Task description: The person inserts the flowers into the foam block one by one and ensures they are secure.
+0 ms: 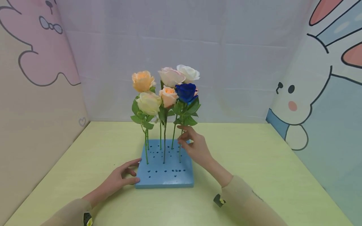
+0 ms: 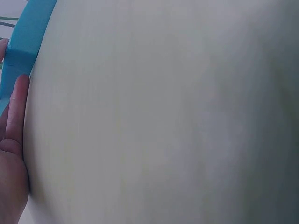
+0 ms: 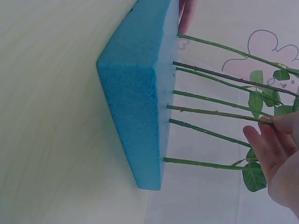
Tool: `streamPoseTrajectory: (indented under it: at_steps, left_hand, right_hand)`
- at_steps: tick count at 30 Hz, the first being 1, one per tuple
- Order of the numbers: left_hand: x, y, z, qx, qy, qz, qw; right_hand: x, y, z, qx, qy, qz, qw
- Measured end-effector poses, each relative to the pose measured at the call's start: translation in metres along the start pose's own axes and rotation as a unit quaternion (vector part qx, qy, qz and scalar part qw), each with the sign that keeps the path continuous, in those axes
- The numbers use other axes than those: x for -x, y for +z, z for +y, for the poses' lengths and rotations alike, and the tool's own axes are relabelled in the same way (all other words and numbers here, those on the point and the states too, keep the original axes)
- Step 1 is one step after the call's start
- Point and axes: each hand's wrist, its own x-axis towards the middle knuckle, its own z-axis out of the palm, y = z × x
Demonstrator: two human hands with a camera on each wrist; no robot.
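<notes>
A blue foam board (image 1: 167,180) pierced with small holes lies on the table. Several artificial roses stand upright in it on thin green stems. My right hand (image 1: 196,147) pinches the stem of the blue rose (image 1: 186,92), whose lower end sits in a hole on the board's right side. Seen from the right wrist, thumb and fingertips meet on that stem (image 3: 215,113) well above the foam. With fingers extended, my left hand (image 1: 116,179) touches the board's left edge; in the left wrist view one finger (image 2: 17,105) lies along its side.
Around the blue rose stand a white rose (image 1: 189,73), a pale pink rose (image 1: 171,77), a peach rose (image 1: 168,96), an orange-yellow rose (image 1: 143,81) and a cream rose (image 1: 148,103). Another bloom is mostly hidden behind the blue one. A pale curtain (image 1: 240,78) hangs behind the table (image 1: 240,157).
</notes>
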Motion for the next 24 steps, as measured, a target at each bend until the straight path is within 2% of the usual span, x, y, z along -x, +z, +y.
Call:
streamPoseTrajectory:
  at_steps: [12,24]
  left_hand:
    - [-0.0010,0.0003,-0.0020,-0.005,0.008,0.003,1.0000]
    - [-0.0023,0.0007,-0.0013,-0.010,0.007,0.003,0.9999]
  right_hand:
    - [0.0019,-0.0031,0.0001,0.004,0.069,-0.033,0.9970]
    - [-0.0026,-0.0039,0.0047,0.035,0.044,-0.055,0.9969]
